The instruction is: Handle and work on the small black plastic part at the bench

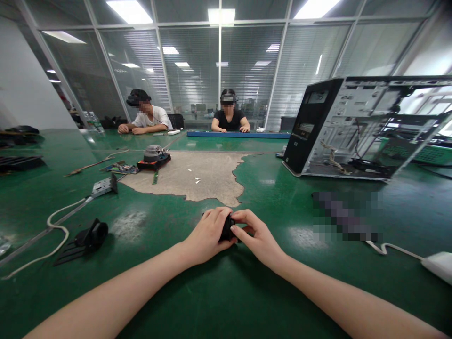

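Note:
Both hands are on a small black part [227, 230] just above the green tabletop, near the middle of the view. My left hand [207, 235] wraps over it from the left and covers much of it. From the right, my right hand [259, 239] pinches its edge with bent fingers and thumb. Only a dark strip of the part shows between the hands, so its kind cannot be made out. Beyond my fingers lies a bare, ragged-edged brown patch [208, 176] of the table surface.
An opened computer case [319, 132] stands at the right. A heatsink with a fan [154, 155] and a circuit board [122, 167] lie farther back. Left are a metal bracket [104, 186], a black plastic piece [88, 238] and a white cable [65, 230]. Two people sit opposite.

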`<state>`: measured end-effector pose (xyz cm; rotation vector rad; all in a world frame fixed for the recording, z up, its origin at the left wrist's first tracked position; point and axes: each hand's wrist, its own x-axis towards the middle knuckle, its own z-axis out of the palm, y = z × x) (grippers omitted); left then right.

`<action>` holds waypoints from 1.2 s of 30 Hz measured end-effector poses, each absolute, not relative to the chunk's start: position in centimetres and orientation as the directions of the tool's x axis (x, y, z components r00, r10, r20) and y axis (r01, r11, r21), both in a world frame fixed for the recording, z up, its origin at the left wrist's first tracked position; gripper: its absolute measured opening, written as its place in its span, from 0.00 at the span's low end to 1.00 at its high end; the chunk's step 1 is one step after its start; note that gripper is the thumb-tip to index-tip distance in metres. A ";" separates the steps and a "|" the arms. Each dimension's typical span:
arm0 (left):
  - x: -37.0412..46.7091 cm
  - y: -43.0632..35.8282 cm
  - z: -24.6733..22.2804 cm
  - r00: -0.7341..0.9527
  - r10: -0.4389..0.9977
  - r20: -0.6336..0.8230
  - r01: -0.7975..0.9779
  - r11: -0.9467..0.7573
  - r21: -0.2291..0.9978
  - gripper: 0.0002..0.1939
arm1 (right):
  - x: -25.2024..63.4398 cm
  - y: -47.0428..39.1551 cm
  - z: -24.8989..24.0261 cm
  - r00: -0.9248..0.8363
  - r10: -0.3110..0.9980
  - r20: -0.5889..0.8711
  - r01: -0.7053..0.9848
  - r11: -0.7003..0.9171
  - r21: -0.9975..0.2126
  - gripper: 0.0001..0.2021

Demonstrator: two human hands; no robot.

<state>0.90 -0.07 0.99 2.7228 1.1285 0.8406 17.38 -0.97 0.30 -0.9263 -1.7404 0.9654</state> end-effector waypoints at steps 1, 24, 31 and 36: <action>0.9 -0.1 1.0 0.578 0.675 0.458 0.633 -0.725 0.271 0.28 | 17.4 -1.0 0.3 -0.303 0.890 0.342 0.171 0.404 -0.899 0.08; 1.0 0.0 0.9 0.573 0.676 0.463 0.627 -0.726 0.283 0.27 | 17.2 -0.8 0.6 -0.338 0.916 0.216 0.147 0.278 -0.949 0.11; 0.9 0.0 0.6 0.576 0.667 0.473 0.629 -0.731 0.266 0.33 | 17.4 -0.7 0.3 -0.314 0.906 0.284 0.079 0.323 -0.943 0.06; 0.9 0.0 0.7 0.580 0.679 0.450 0.629 -0.724 0.282 0.29 | 17.3 -0.6 0.2 -0.324 0.912 0.252 0.084 0.293 -0.952 0.09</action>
